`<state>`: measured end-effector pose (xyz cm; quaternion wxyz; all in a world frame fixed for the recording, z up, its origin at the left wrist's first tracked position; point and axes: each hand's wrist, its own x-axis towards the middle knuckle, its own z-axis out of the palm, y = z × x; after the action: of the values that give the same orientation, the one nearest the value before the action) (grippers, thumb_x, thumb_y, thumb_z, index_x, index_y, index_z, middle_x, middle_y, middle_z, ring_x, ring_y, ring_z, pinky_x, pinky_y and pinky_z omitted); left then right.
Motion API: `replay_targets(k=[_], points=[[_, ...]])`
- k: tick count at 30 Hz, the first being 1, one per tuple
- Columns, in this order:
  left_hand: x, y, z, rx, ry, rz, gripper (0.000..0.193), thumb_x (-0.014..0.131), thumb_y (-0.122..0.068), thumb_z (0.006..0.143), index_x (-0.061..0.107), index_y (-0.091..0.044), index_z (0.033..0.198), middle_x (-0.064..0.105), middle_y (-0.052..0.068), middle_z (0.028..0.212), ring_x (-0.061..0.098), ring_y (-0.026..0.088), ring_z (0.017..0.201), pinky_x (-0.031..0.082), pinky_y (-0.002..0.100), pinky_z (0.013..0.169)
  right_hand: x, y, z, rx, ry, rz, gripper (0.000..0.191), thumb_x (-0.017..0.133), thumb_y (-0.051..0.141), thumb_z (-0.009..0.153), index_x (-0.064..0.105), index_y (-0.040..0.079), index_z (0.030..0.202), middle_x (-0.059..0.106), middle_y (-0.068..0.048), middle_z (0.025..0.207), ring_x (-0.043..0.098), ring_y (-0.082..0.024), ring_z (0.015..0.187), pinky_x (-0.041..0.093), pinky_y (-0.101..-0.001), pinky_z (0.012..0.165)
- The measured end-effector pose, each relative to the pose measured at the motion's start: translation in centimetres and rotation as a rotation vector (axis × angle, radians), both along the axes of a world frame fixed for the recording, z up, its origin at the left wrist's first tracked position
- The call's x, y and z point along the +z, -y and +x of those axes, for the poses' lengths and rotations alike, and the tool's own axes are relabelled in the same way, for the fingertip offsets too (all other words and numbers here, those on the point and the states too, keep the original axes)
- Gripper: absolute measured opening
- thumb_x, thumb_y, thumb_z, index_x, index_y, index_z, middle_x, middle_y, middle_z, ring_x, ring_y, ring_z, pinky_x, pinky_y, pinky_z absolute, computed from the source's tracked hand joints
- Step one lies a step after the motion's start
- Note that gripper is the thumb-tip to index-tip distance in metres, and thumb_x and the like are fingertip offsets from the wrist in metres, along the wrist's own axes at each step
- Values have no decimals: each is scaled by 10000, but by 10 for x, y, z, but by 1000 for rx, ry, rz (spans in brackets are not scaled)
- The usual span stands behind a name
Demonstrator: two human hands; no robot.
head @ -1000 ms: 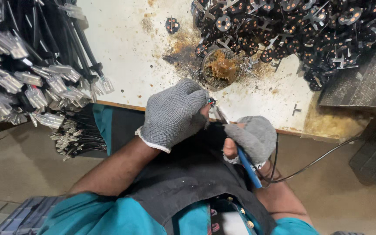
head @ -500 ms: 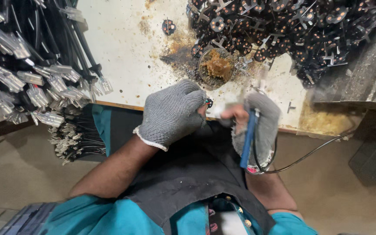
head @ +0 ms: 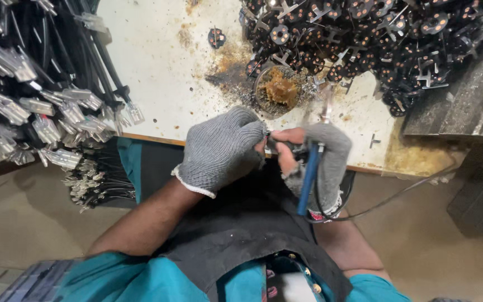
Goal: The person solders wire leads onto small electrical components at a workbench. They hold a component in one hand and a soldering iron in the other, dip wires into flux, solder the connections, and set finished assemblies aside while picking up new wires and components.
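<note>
Pinching a small part in your left hand (head: 222, 148) while your right hand (head: 317, 162) grips the blue-handled iron (head: 308, 179), you risk burning exposed fingertips (head: 286, 137) if the tip slips.

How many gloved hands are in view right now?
2. The left hand is closed over a small part at the table edge; the right hand beside it grips a blue-handled tool. No others show.

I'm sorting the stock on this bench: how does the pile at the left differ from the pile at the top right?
The left pile is long black cables ending in flat silvery metal connectors, hanging over the table edge. The top-right pile is small round dark parts with metal prongs, heaped on the tabletop. Both are dark, loose and jumbled.
</note>
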<state>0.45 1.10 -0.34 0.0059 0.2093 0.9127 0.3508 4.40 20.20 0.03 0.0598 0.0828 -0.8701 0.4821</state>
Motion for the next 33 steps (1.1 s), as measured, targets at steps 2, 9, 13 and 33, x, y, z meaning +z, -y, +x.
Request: replay_targets(k=[2, 9, 13, 33], points=[[-1, 1, 1, -26, -20, -4, 73, 744, -186, 808, 688, -161, 847, 676, 54, 910, 688, 276, 797, 528, 426, 602, -6, 1, 7, -96, -88, -189, 450, 722, 47, 1038, 379, 95, 1326, 746, -48, 1034, 706, -120, 880, 544, -274, 814], [-28, 11, 16, -182, -108, 14, 178, 752, -244, 804, 700, -125, 925, 739, 65, 1034, 723, 288, 847, 540, 421, 637, -10, -12, 10, -63, -93, 127, 493, 725, 31, 955, 344, 56, 1265, 760, -110, 1013, 668, -236, 916, 435, -411, 982], [-50, 12, 25, -108, 24, 87, 285, 727, -327, 909, 744, -134, 1118, 750, 87, 986, 723, 303, 828, 565, 447, 711, -15, -19, -2, 42, 1, -59, 502, 730, 40, 999, 362, 55, 1341, 768, -81, 1063, 710, -188, 971, 483, -355, 1024], [-44, 16, 17, -240, -86, 89, 287, 730, -314, 897, 736, -166, 1143, 762, 74, 1070, 726, 291, 862, 570, 435, 719, -31, -22, 5, 58, 29, -175, 592, 741, -8, 946, 332, 62, 1368, 712, -100, 965, 712, -198, 919, 541, -349, 945]])
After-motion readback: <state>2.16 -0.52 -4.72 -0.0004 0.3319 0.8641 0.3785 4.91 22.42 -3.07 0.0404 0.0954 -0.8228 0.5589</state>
